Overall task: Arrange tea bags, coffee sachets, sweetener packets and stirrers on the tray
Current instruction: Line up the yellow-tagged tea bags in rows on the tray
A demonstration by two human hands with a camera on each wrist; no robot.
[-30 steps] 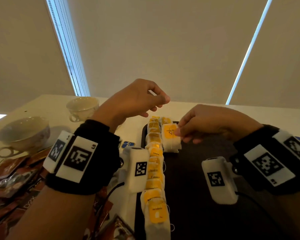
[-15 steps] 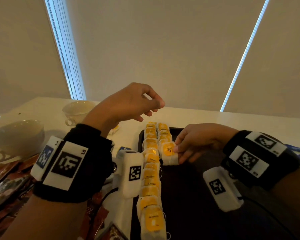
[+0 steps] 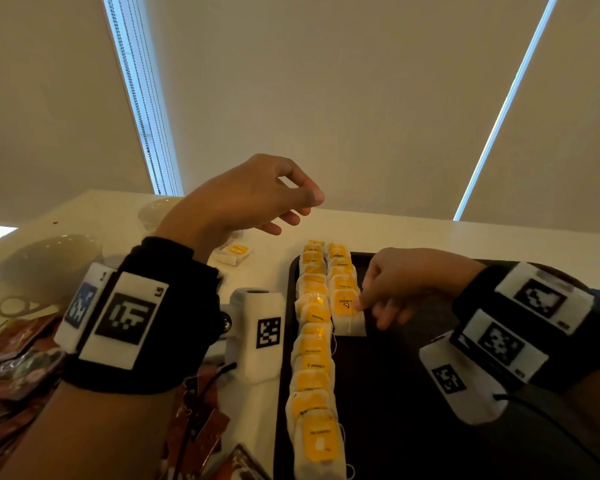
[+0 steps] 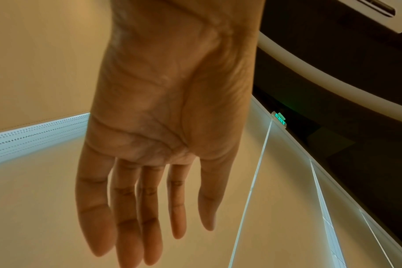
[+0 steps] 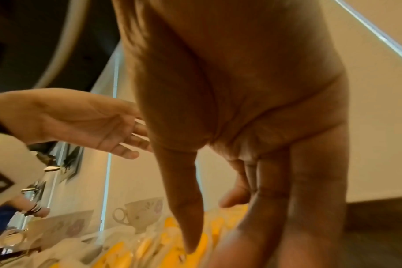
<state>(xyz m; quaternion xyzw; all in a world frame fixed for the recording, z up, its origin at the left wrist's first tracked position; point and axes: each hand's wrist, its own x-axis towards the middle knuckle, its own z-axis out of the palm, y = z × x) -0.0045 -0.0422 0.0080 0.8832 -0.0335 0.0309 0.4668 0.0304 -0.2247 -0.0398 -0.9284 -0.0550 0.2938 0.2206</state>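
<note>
The landmark here is the black rectangular tray (image 3: 378, 393) on the pale tabletop (image 3: 430, 237). Along the tray's left edge runs a long line of white paper tea bags with yellow labels (image 3: 314, 368), overlapping one another from the near end to the far end. Just to the right of that line, in the tray's far half, sits a second, shorter row of the same tea bags (image 3: 340, 271). The right hand (image 3: 409, 285) is down at the near end of that short row, thumb and fingertips touching the right edge of the nearest tea bag (image 3: 347, 311), which lies flat on the tray. Whether it pinches the bag or only presses on it cannot be told, as the right wrist view is too blurred.

The left hand (image 3: 246, 199) is up in the air, beyond the tray's far left corner, and holds nothing; the left wrist view shows its fingers (image 4: 126, 208) stretched out loose.

Left of the tray, one more yellow-labelled tea bag (image 3: 234, 252) lies alone on the table. Further left stand two cream china teacups (image 3: 49, 268), and nearest the camera is a heap of reddish-brown foil coffee sachets (image 3: 18, 362).
</note>
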